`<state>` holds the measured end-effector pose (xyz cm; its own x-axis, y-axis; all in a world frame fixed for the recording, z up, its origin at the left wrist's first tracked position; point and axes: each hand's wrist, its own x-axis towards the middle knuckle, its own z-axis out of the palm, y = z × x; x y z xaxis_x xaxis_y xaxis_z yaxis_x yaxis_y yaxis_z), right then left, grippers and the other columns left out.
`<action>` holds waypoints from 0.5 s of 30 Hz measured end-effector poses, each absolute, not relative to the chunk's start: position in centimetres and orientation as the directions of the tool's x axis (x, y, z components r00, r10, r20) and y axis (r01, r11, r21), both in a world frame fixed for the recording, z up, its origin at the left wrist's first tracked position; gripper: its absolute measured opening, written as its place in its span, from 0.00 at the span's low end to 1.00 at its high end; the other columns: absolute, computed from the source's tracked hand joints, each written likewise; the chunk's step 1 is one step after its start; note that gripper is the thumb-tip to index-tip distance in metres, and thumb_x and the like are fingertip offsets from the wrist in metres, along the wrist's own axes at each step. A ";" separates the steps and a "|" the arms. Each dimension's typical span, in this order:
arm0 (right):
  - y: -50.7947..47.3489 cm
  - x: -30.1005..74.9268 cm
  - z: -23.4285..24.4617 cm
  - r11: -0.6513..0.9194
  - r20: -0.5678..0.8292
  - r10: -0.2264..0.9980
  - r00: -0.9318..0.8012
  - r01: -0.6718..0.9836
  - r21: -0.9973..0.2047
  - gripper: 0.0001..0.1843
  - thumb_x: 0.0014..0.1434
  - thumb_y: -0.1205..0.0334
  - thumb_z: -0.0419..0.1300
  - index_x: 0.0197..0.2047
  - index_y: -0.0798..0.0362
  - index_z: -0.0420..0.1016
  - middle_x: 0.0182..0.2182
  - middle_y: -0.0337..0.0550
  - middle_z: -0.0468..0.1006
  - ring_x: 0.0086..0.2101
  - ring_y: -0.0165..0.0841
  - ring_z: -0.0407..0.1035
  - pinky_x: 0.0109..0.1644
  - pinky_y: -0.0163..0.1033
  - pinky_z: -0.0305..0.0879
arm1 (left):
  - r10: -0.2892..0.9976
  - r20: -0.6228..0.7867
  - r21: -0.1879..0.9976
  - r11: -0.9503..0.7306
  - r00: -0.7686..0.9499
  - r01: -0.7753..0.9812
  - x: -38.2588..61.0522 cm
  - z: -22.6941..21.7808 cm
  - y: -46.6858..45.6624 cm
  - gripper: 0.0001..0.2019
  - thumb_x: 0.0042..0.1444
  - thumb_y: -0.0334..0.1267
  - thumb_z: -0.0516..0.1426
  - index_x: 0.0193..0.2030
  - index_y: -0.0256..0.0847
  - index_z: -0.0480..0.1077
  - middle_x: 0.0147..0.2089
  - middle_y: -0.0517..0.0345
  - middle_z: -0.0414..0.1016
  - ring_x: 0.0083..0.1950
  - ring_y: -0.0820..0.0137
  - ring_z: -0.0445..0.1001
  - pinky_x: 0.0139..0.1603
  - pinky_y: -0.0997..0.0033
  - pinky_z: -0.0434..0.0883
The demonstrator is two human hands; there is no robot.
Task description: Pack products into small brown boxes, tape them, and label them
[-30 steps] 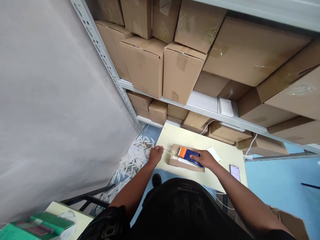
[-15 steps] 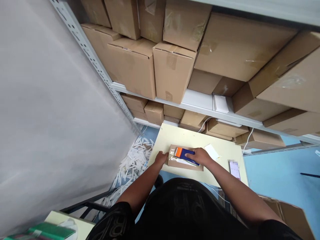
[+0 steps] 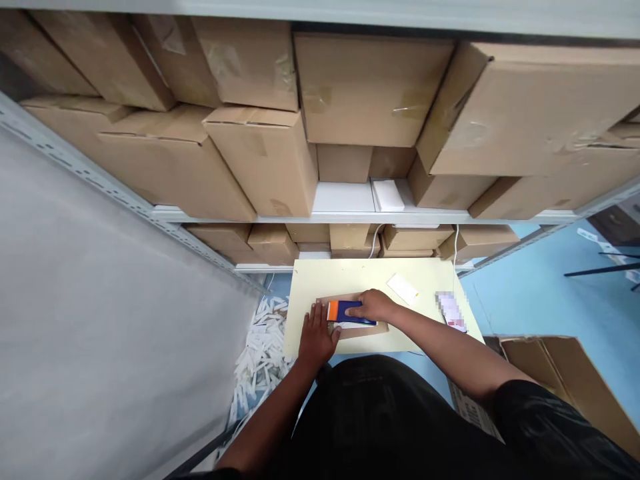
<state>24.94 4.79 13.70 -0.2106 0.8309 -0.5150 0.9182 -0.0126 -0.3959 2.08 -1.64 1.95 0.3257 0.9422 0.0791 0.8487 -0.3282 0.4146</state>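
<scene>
A flat brown cardboard parcel [image 3: 376, 329] lies on the pale yellow table [image 3: 350, 277]. My left hand [image 3: 316, 335] rests flat on the parcel's left end, fingers spread. My right hand [image 3: 374, 305] is closed on a blue and orange tape dispenser [image 3: 341, 311] pressed on top of the parcel.
A white card [image 3: 403, 289] and a phone [image 3: 451, 310] lie on the table's right part. Shelves packed with cardboard boxes [image 3: 265, 157] rise behind. White strips [image 3: 260, 350] litter the blue floor at left. An open carton [image 3: 575, 380] stands at right.
My left hand came from the table's left edge onto the parcel's left end and laid flat. My right hand stayed on the dispenser. My head turned, so the shelves look level.
</scene>
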 end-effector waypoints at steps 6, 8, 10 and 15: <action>4.8 28.7 14.0 -0.003 -0.496 0.835 -0.238 0.900 -0.437 0.33 0.51 0.25 0.62 0.35 0.48 0.86 0.32 0.49 0.84 0.33 0.42 0.77 0.31 0.37 0.60 | 0.928 0.072 0.336 -0.368 0.366 0.867 1.8 1.9 -1.2 0.39 0.66 0.48 0.52 0.78 0.32 0.44 0.79 0.35 0.44 0.79 0.48 0.46 0.75 0.41 0.50; 4.5 31.7 14.0 -0.024 -0.484 0.844 -0.228 0.887 -0.460 0.31 0.49 0.26 0.64 0.31 0.48 0.85 0.28 0.47 0.83 0.31 0.41 0.75 0.31 0.37 0.59 | 0.927 0.065 0.322 -0.370 0.369 0.871 1.8 1.9 -1.2 0.39 0.66 0.48 0.52 0.78 0.32 0.44 0.79 0.36 0.43 0.79 0.48 0.45 0.76 0.42 0.50; 4.0 35.5 14.0 -0.051 -0.485 0.849 -0.209 0.881 -0.470 0.30 0.48 0.28 0.66 0.26 0.49 0.82 0.25 0.46 0.80 0.28 0.39 0.73 0.31 0.38 0.58 | 0.925 0.055 0.310 -0.374 0.376 0.874 1.8 2.0 -1.2 0.39 0.66 0.48 0.51 0.78 0.32 0.44 0.79 0.36 0.42 0.79 0.49 0.45 0.76 0.43 0.51; 2.1 45.1 13.1 -0.200 -0.544 0.832 -0.107 0.857 -0.474 0.27 0.43 0.33 0.70 0.21 0.50 0.78 0.20 0.44 0.76 0.26 0.38 0.70 0.31 0.38 0.57 | 0.922 0.038 0.278 -0.380 0.385 0.882 1.9 2.2 -1.1 0.38 0.68 0.48 0.50 0.78 0.32 0.43 0.79 0.35 0.42 0.79 0.50 0.44 0.76 0.45 0.52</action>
